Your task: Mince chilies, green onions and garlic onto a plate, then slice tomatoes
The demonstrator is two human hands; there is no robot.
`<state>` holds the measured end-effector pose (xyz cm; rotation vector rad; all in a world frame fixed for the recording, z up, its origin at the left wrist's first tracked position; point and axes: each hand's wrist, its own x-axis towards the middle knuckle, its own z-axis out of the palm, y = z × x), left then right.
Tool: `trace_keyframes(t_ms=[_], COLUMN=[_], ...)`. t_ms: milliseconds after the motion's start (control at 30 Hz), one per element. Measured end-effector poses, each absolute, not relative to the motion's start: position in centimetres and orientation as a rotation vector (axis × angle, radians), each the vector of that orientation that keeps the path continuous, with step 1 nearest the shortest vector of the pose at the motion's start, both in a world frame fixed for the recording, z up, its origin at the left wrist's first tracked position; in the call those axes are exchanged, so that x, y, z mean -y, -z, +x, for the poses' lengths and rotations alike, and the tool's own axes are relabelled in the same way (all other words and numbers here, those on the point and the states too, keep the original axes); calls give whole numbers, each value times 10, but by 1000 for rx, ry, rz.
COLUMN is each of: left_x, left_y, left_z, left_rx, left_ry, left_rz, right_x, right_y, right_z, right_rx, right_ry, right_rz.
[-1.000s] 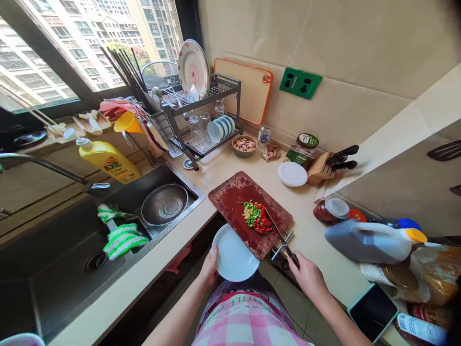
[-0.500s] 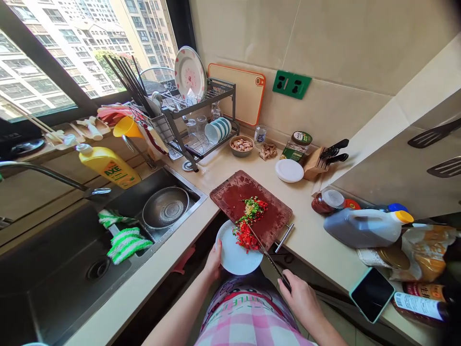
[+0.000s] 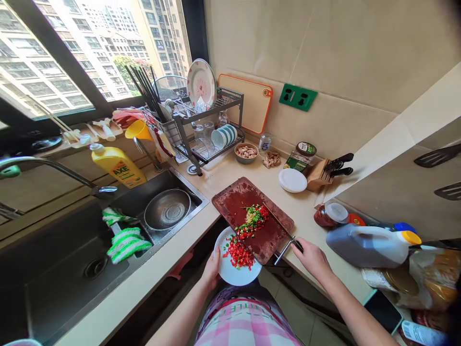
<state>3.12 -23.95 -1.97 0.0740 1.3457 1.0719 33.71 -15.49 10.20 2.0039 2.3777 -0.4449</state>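
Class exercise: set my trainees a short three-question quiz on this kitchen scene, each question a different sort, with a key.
1. True or false: the left hand holds the white plate at the edge of the cutting board.
2. What does the right hand grip? A) knife B) spoon C) whisk
3. Fill the gap: the chopped pieces lying on the plate are mostly ____ in colour.
Key: 1 true; 2 A; 3 red.
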Motion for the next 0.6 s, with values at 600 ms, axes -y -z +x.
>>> trace_keyframes(t_ms=[600], left_x=[236], left_y=[25], left_z=[25], left_rx=[-1384], left_ry=[-1113], left_rz=[63], right_x=[202], right_y=[-80], right_z=[343], right_rx=[-2581], right_ry=[511], right_rz=[1699])
